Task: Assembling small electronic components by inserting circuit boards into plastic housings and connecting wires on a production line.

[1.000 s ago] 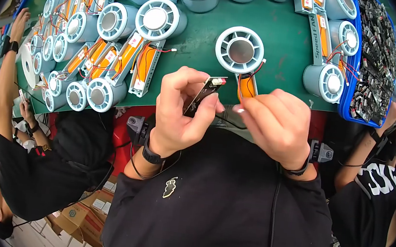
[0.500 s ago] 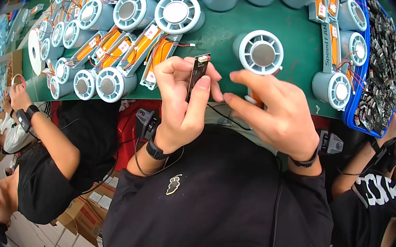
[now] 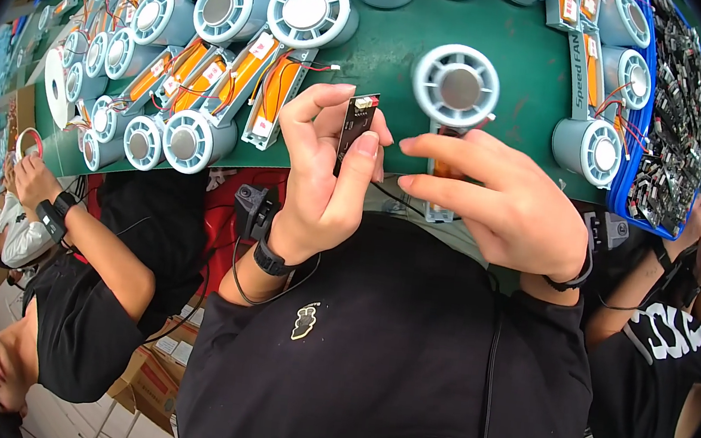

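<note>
One circuit board [image 3: 355, 129] is gripped in the left hand [image 3: 323, 173], left of the blue fan [image 3: 456, 86], while the right hand [image 3: 513, 199], pinching a second ago, now spreads its fingers across the fan's handle [image 3: 439, 214], contact unclear, so only the board is visibly held.

White roll [image 3: 60, 106] at the left of the green table [image 3: 378, 49], cardboard boxes [image 3: 148, 388] below

Room on counter [image 3: 537, 98] between middle fan [image 3: 459, 87] and right fans [image 3: 587, 151]; left fans [image 3: 305, 11] block left, bin [image 3: 651, 226] beyond right.
</note>
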The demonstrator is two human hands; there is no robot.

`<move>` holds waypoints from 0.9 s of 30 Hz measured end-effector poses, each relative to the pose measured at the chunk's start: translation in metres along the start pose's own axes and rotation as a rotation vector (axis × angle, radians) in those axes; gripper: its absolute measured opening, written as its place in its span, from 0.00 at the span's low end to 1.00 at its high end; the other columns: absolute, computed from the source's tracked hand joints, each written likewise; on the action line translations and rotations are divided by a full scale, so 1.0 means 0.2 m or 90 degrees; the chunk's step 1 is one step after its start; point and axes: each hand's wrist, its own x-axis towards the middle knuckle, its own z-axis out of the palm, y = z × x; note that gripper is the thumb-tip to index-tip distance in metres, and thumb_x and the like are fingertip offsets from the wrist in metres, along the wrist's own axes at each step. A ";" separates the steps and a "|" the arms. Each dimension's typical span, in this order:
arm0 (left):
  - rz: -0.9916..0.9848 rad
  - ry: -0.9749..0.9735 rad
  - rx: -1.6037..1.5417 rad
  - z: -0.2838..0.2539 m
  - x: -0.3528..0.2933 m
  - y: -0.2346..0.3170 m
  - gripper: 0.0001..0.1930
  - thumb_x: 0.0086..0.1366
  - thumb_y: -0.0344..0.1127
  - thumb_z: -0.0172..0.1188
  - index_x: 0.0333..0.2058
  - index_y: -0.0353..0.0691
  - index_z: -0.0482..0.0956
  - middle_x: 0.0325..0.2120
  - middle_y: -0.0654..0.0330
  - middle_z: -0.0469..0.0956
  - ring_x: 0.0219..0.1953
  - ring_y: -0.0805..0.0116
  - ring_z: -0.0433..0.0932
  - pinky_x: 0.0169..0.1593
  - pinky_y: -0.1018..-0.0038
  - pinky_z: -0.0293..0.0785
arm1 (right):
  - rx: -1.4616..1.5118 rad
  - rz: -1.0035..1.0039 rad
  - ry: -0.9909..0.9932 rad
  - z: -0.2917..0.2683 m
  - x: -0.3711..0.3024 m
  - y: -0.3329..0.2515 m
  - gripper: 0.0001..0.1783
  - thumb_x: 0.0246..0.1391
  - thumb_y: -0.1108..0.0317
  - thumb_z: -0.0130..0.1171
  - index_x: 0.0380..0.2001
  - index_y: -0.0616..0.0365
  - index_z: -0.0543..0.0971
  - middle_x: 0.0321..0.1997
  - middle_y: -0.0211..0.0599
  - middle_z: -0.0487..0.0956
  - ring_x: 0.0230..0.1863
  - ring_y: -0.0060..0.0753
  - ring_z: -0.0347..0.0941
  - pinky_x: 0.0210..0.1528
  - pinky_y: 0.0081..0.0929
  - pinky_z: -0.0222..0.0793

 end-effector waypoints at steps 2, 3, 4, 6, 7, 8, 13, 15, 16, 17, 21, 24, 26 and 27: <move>-0.003 -0.001 -0.003 0.00 -0.01 0.00 0.24 0.72 0.18 0.47 0.62 0.39 0.53 0.39 0.51 0.73 0.28 0.75 0.71 0.33 0.79 0.71 | 0.004 -0.023 0.014 0.00 0.00 0.02 0.22 0.44 0.84 0.61 0.46 0.64 0.82 0.48 0.42 0.83 0.42 0.44 0.79 0.43 0.34 0.76; -0.005 -0.003 -0.006 0.00 -0.01 -0.01 0.24 0.72 0.18 0.47 0.62 0.39 0.53 0.39 0.52 0.73 0.28 0.75 0.71 0.33 0.79 0.71 | 0.007 -0.047 0.028 0.01 0.00 0.04 0.22 0.43 0.84 0.62 0.47 0.64 0.82 0.45 0.42 0.83 0.41 0.43 0.79 0.42 0.34 0.76; -0.007 -0.004 -0.010 0.01 -0.01 -0.01 0.24 0.72 0.19 0.47 0.62 0.39 0.53 0.39 0.52 0.73 0.28 0.75 0.71 0.33 0.79 0.71 | 0.010 -0.070 0.042 0.02 -0.01 0.06 0.23 0.43 0.84 0.63 0.47 0.64 0.82 0.43 0.41 0.84 0.39 0.43 0.79 0.40 0.34 0.76; -0.016 -0.014 -0.003 0.01 -0.02 -0.01 0.23 0.72 0.19 0.47 0.62 0.38 0.54 0.39 0.52 0.73 0.28 0.75 0.71 0.34 0.79 0.71 | 0.004 -0.084 0.086 0.04 0.00 0.09 0.22 0.43 0.84 0.64 0.46 0.64 0.82 0.41 0.40 0.84 0.37 0.41 0.79 0.38 0.32 0.76; -0.024 -0.025 0.003 0.01 -0.02 -0.01 0.23 0.72 0.19 0.47 0.62 0.38 0.54 0.38 0.53 0.73 0.28 0.75 0.71 0.34 0.80 0.71 | -0.004 -0.097 0.130 0.05 0.00 0.11 0.21 0.43 0.84 0.65 0.45 0.64 0.82 0.40 0.40 0.84 0.34 0.39 0.79 0.36 0.31 0.75; -0.033 -0.037 0.009 0.02 -0.03 -0.01 0.22 0.73 0.19 0.47 0.62 0.38 0.54 0.38 0.53 0.72 0.28 0.76 0.71 0.34 0.80 0.70 | -0.011 -0.109 0.175 0.06 -0.01 0.12 0.20 0.43 0.84 0.66 0.44 0.64 0.82 0.38 0.39 0.85 0.32 0.38 0.79 0.33 0.29 0.75; -0.018 -0.006 -0.054 0.11 -0.07 -0.05 0.21 0.73 0.20 0.46 0.61 0.38 0.55 0.38 0.55 0.71 0.29 0.77 0.70 0.34 0.80 0.70 | 0.071 0.087 0.325 0.19 0.03 0.04 0.17 0.45 0.86 0.68 0.41 0.64 0.83 0.36 0.37 0.84 0.28 0.31 0.77 0.30 0.24 0.73; -0.044 -0.012 -0.063 0.15 -0.03 -0.04 0.21 0.73 0.19 0.45 0.61 0.37 0.55 0.39 0.57 0.71 0.30 0.77 0.70 0.34 0.80 0.70 | 0.062 0.087 0.394 0.23 0.04 0.04 0.15 0.46 0.87 0.68 0.39 0.64 0.83 0.35 0.37 0.84 0.29 0.29 0.77 0.29 0.22 0.71; -0.056 -0.017 -0.067 0.16 0.00 -0.04 0.21 0.73 0.18 0.45 0.61 0.37 0.55 0.40 0.57 0.70 0.31 0.78 0.70 0.34 0.80 0.70 | 0.057 0.087 0.429 0.24 0.04 0.04 0.14 0.47 0.87 0.69 0.38 0.64 0.82 0.34 0.37 0.83 0.29 0.28 0.77 0.29 0.21 0.71; -0.053 -0.018 -0.065 0.16 0.02 -0.05 0.21 0.73 0.18 0.45 0.61 0.37 0.55 0.40 0.57 0.70 0.31 0.78 0.70 0.34 0.80 0.70 | 0.056 0.084 0.431 0.24 0.05 0.05 0.14 0.47 0.87 0.69 0.38 0.64 0.82 0.34 0.37 0.83 0.29 0.28 0.77 0.29 0.21 0.71; -0.017 -0.017 -0.077 0.16 0.11 -0.07 0.21 0.72 0.17 0.44 0.61 0.38 0.56 0.41 0.58 0.70 0.32 0.79 0.69 0.34 0.81 0.69 | -0.036 0.021 0.457 0.22 0.10 0.11 0.14 0.47 0.87 0.67 0.38 0.64 0.83 0.35 0.38 0.83 0.30 0.33 0.77 0.31 0.24 0.72; -0.058 -0.011 -0.089 0.15 0.15 -0.04 0.21 0.71 0.17 0.45 0.60 0.38 0.59 0.42 0.59 0.70 0.32 0.80 0.69 0.34 0.81 0.69 | -0.088 -0.028 0.436 0.21 0.12 0.13 0.14 0.44 0.86 0.67 0.37 0.63 0.84 0.39 0.40 0.82 0.34 0.36 0.77 0.35 0.28 0.72; -0.072 -0.014 -0.092 0.14 0.13 -0.03 0.20 0.71 0.17 0.46 0.59 0.38 0.60 0.42 0.60 0.70 0.32 0.80 0.69 0.34 0.81 0.69 | -0.093 -0.027 0.422 0.22 0.11 0.10 0.14 0.44 0.85 0.67 0.37 0.63 0.84 0.40 0.40 0.82 0.34 0.37 0.77 0.36 0.29 0.73; -0.089 -0.019 -0.098 0.13 0.12 -0.03 0.20 0.71 0.17 0.46 0.59 0.38 0.61 0.42 0.60 0.70 0.32 0.81 0.69 0.34 0.81 0.69 | -0.099 -0.021 0.408 0.22 0.10 0.09 0.14 0.43 0.85 0.67 0.36 0.62 0.84 0.40 0.40 0.82 0.35 0.38 0.77 0.37 0.30 0.73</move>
